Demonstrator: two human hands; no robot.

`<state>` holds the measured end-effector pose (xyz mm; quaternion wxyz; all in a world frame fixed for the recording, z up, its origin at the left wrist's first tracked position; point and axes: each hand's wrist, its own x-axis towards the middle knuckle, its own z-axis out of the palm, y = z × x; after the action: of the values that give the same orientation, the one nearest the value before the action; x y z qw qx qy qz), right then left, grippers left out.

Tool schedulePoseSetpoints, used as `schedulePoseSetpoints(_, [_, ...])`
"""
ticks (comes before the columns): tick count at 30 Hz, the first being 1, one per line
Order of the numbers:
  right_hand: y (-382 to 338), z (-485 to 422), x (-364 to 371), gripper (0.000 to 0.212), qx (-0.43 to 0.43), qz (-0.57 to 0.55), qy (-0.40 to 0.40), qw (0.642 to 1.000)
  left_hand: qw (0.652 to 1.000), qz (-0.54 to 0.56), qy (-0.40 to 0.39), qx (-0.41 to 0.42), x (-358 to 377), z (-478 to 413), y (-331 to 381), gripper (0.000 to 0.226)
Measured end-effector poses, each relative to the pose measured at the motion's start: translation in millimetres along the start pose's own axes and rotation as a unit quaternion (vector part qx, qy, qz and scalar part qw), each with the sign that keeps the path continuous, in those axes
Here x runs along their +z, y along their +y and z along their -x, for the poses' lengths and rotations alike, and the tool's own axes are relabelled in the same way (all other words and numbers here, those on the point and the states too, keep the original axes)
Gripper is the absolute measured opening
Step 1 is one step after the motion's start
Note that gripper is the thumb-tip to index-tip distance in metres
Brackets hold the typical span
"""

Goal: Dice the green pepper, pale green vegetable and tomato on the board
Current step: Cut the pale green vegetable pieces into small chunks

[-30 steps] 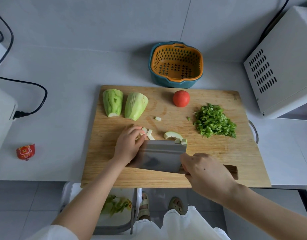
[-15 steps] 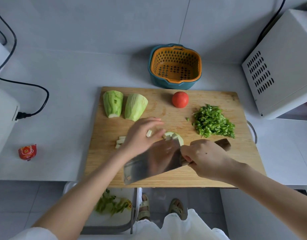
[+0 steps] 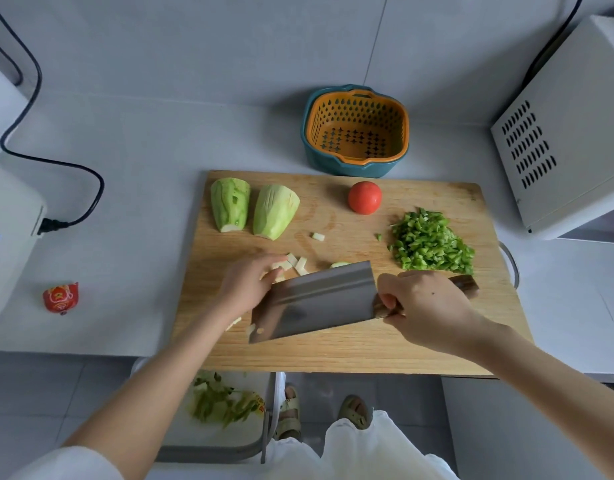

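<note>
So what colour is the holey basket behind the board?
The basket is orange, nested in a teal bowl; head view.

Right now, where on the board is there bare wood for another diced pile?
Bare wood: the near strip of the board between the cleaver and the front edge, and the patch between the tomato and the pale green halves. Crowded: the centre, where the left hand, cubes and cleaver meet.

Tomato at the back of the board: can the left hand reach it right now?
Probably yes: the left hand looks free, mostly bare board lies between it and the tomato, and the cleaver sits off that path.
</note>
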<state>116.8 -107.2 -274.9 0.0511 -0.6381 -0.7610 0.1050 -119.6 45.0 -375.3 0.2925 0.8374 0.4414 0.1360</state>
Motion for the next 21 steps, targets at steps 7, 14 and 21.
schedulePoseSetpoints(7, [13.2,20.6,-28.7,0.036,0.251,-0.21,-0.071,0.942,0.995,0.003,0.069,-0.066,-18.6,2.5,-30.2,0.02])
schedulePoseSetpoints(14, [14.4,21.5,-19.2,0.036,0.316,-0.474,-0.057,0.82,0.975,-0.197,-0.082,-0.062,-28.3,-5.4,-20.4,0.029])
schedulePoseSetpoints(21, [8.6,24.4,-11.3,0.035,0.343,-0.557,-0.114,0.747,0.938,-0.283,-0.191,-0.054,-21.6,-27.3,-7.8,0.034])
